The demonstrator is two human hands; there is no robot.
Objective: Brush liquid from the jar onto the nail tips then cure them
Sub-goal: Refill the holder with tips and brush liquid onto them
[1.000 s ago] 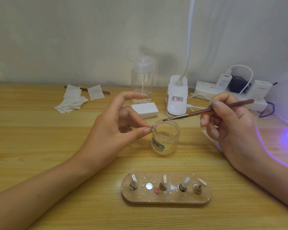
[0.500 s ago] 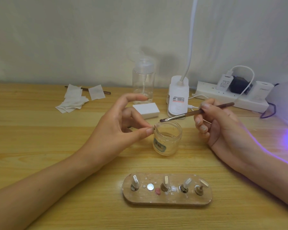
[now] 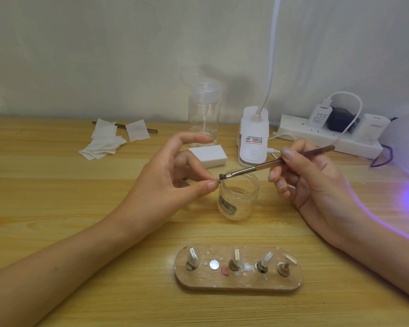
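Glass jar [image 3: 237, 199] is my reference: open, label facing me, shallow clear liquid inside.

Head view, the only one:
- left hand [image 3: 165, 182]: thumb and one finger closed tight on a small nail tip [image 3: 217, 182], held right at the jar's left rim. Forefinger is lifted clear. The tip is barely visible between the pads.
- right hand [image 3: 316, 185]: pen grip on the brush [image 3: 269, 165], handle running up and right of the jar, bristles across the mouth and touching the pinched tip.
- wooden holder [image 3: 239, 283]: in front of the jar, nearer me.
- curing lamp [image 3: 406, 147]: far right of the jar, violet glow on.

Progress, my read: mid-coat on the held tip. Can't tell whether the tips on the holder are coated or cured. A bare metal disc [image 3: 214, 264] on the holder looks like this tip's slot. Left to do: finish the stroke and cure it. The other tips follow if they need it.

Counts:
- jar: 1
- brush in hand: 1
- nail tips: 5, with 4 on the stands and 1 pinched
- holder: 1
- lamp: 1

Behind the jar: pump bottle [image 3: 204, 114], white block [image 3: 208, 156], desk-light base [image 3: 253, 138], power strip [image 3: 328, 140]. Back left: one pile of wipes [image 3: 104, 142].
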